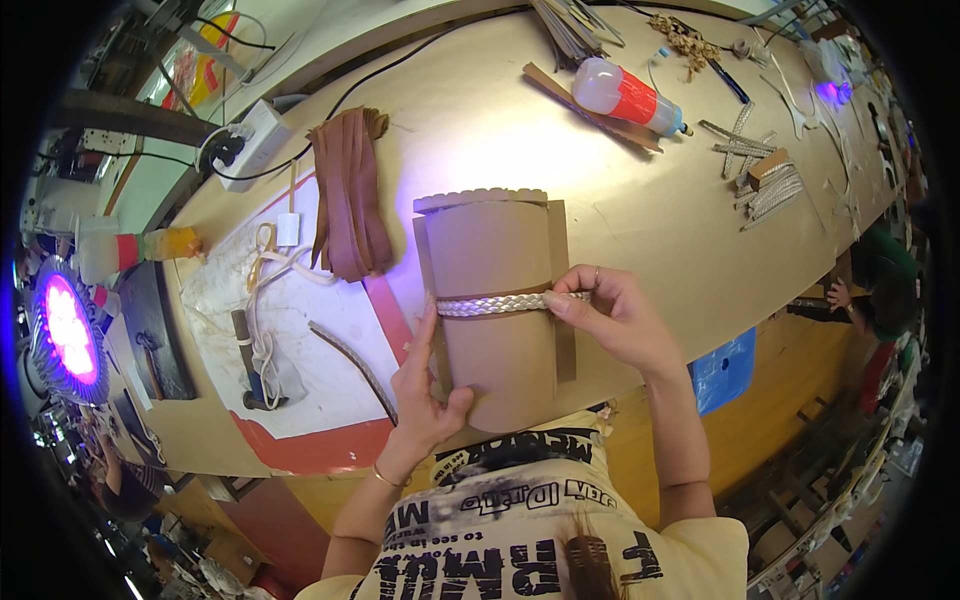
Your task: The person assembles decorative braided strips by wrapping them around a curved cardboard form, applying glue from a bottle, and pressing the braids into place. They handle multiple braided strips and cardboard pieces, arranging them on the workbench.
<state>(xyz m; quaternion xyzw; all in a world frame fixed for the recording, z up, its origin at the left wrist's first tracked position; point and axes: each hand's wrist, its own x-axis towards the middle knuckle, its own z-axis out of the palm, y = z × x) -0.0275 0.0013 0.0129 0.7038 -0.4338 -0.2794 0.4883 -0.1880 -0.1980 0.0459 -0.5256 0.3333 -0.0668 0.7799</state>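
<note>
A curved brown form (495, 370), shaped like half a cylinder with a scalloped far edge, lies on the table in front of me. Across its middle runs a silver braided strap (495, 305), laid over a thin brown band. Between thumb and forefinger, my right hand (622, 318) pinches the strap's right end at the form's right side. My left hand (428, 385) rests along the left side of the form. Its fingers are stretched out, with the thumb apart near the form's lower left, and the fingertips reach the strap's left end.
Brown leather strips (350, 195) lie far left, near a white power strip (255, 140). A hammer (250, 360) and a dark curved strip (355, 370) are on white sheeting. Farther right are a red-labelled bottle (628, 97) and braided pieces (770, 190). A lit lamp (70, 330) stands left.
</note>
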